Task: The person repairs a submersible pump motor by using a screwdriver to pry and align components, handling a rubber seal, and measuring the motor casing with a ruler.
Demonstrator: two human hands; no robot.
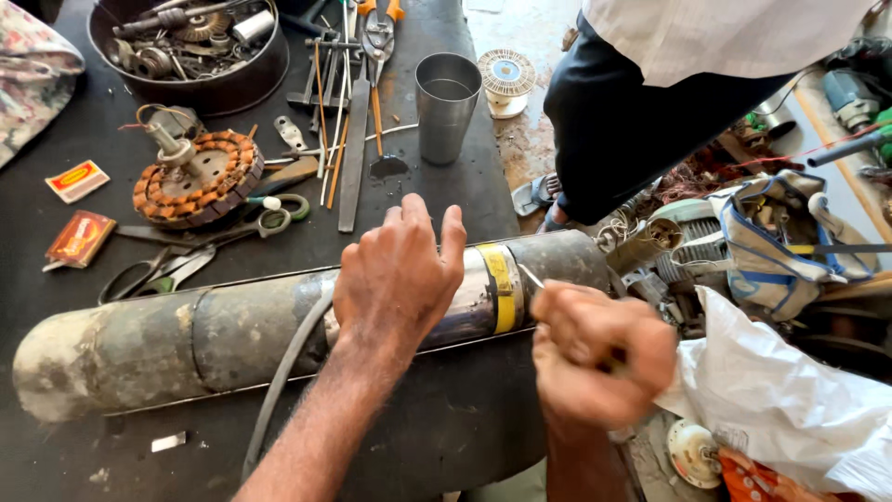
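Note:
A long, dirty metal cylinder (186,335) lies across the black workbench (446,418), with a shiny steel section and a yellow band (502,288) near its right end. My left hand (398,274) rests palm-down on top of the shiny section, fingers spread over it. My right hand (599,358) is clenched around a thin metal tool (531,276) whose tip touches the cylinder just right of the yellow band. A grey cable (279,381) runs from the cylinder down toward me.
On the bench behind: a copper-wound stator (195,177), scissors (269,221), files and pliers (358,102), a steel cup (446,102), a round tray of parts (186,46), small red boxes (79,237). Another person (650,93) stands at right beside motor scrap and a white bag (790,400).

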